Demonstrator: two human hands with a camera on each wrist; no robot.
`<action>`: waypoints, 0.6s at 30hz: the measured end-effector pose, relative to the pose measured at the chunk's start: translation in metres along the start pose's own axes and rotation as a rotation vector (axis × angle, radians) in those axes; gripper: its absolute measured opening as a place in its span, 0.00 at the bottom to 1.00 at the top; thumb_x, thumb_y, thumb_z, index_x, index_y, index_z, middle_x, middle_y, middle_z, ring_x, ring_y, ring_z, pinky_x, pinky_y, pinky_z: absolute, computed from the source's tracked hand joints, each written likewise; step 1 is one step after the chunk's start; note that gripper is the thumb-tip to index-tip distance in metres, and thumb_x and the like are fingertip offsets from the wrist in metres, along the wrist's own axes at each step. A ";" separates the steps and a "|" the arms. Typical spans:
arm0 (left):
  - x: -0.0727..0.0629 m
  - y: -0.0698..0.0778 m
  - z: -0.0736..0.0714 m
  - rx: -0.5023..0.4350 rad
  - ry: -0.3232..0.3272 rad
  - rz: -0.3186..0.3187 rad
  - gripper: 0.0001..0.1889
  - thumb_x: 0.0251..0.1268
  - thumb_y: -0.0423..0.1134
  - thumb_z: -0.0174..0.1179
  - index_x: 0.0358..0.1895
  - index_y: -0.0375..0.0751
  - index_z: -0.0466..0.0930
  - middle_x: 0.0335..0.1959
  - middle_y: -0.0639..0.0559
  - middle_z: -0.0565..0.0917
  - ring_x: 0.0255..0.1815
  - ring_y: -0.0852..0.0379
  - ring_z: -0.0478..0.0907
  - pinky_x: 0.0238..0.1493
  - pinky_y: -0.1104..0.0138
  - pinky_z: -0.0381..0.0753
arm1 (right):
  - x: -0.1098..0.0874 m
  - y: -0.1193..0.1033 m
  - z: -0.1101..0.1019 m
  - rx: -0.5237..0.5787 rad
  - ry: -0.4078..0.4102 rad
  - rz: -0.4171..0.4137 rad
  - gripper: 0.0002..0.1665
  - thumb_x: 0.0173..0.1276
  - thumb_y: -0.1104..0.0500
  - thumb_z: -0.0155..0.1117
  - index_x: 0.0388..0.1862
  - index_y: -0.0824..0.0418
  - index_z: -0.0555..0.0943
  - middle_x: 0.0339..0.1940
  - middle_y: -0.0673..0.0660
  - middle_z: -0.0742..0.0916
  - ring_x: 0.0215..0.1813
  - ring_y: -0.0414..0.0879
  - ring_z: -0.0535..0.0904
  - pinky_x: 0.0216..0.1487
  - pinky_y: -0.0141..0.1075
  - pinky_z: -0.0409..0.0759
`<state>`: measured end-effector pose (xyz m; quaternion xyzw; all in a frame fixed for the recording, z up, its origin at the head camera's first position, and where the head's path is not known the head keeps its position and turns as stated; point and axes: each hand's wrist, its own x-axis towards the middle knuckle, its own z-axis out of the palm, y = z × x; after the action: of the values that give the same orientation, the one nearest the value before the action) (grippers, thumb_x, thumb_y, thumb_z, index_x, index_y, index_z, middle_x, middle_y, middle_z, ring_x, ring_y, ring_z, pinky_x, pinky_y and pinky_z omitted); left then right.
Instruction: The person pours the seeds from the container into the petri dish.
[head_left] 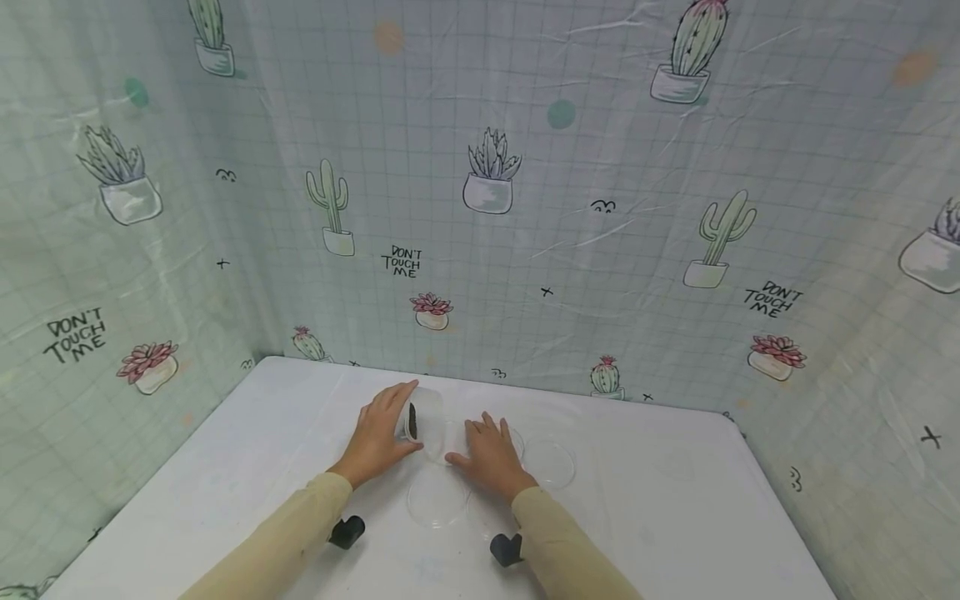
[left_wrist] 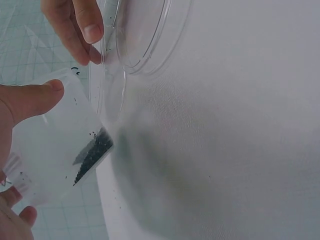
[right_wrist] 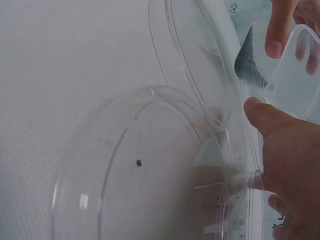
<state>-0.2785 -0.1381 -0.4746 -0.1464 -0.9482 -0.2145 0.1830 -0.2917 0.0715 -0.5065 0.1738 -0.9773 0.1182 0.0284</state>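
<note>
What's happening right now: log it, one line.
left hand: holds tilted translucent cup | cup: dark grains inside | right hand: near clear round dishes

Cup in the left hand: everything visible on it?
The cup is translucent, whitish and plastic-looking. Loose dark granules are heaped in one corner, with a few scattered along the wall. It is tilted well off upright, toward the far side of the white table and between the hands. The left hand grips it around the wall. Whether it touches the right hand or the table is unclear.
</note>
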 end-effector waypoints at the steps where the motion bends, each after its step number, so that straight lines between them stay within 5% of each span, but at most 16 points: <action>1: 0.000 0.000 0.000 0.002 0.004 0.007 0.56 0.38 0.45 0.80 0.74 0.49 0.56 0.69 0.45 0.68 0.71 0.44 0.64 0.64 0.42 0.69 | 0.000 -0.001 0.000 -0.002 0.000 0.001 0.45 0.63 0.33 0.60 0.67 0.63 0.71 0.66 0.59 0.78 0.75 0.56 0.63 0.76 0.57 0.56; 18: 0.002 0.002 0.002 0.077 0.031 0.112 0.55 0.35 0.42 0.81 0.73 0.52 0.60 0.68 0.48 0.70 0.71 0.46 0.64 0.65 0.42 0.68 | 0.003 -0.002 0.000 0.005 -0.010 0.002 0.45 0.60 0.31 0.62 0.64 0.63 0.74 0.63 0.59 0.81 0.75 0.56 0.63 0.76 0.57 0.57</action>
<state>-0.2805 -0.1351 -0.4748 -0.1886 -0.9431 -0.1695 0.2149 -0.2939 0.0691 -0.5057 0.1733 -0.9773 0.1198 0.0228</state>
